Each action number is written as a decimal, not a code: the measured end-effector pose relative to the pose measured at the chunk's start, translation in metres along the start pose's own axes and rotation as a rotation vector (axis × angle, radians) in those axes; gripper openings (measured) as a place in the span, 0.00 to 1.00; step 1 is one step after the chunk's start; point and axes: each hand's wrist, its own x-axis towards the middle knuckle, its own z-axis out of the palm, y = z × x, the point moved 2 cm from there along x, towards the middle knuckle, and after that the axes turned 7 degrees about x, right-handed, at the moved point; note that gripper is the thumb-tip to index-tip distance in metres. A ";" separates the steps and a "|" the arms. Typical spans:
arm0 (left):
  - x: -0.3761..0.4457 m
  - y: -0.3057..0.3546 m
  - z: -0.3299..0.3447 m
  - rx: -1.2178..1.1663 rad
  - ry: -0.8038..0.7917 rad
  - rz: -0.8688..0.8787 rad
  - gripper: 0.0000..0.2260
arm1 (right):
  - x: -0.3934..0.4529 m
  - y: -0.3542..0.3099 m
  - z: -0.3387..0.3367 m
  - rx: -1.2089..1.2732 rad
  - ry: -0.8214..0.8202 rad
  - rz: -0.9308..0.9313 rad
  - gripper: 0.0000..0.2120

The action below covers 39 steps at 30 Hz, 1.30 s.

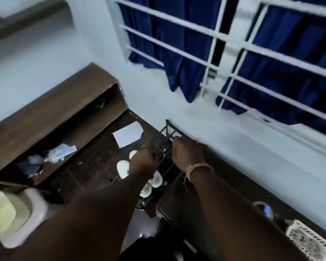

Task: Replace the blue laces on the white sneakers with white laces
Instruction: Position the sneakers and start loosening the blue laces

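A black metal shoe rack [167, 136] stands against the white wall below the window. My left hand [144, 161] is closed around one of its top bars, and my right hand [186, 153], with a thread band on the wrist, grips the top rail near the wall. A pair of white sneakers [154, 182] sits on a lower shelf of the rack, partly hidden by my left forearm. Two more white shoes [123, 168] lie to the left of the rack. The picture is blurred and no laces can be made out.
A white sheet of paper [128, 136] lies on the dark floor. A brown wooden shelf unit [51, 117] with crumpled cloths [60, 152] stands at left. A window grille [224, 40] with blue curtains is above. A white lattice basket [307, 240] is at lower right, and a pale container [9, 215] at lower left.
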 end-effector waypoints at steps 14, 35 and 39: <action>0.021 -0.164 0.197 -0.336 -0.268 -0.806 0.16 | 0.036 0.034 0.275 0.210 -0.454 0.259 0.13; 0.004 -0.159 0.243 -0.208 -0.108 -0.674 0.17 | 0.003 0.087 0.333 1.096 -0.205 0.648 0.36; -0.008 -0.095 0.230 -0.138 -0.106 -0.364 0.15 | -0.056 0.116 0.288 1.150 0.075 0.621 0.34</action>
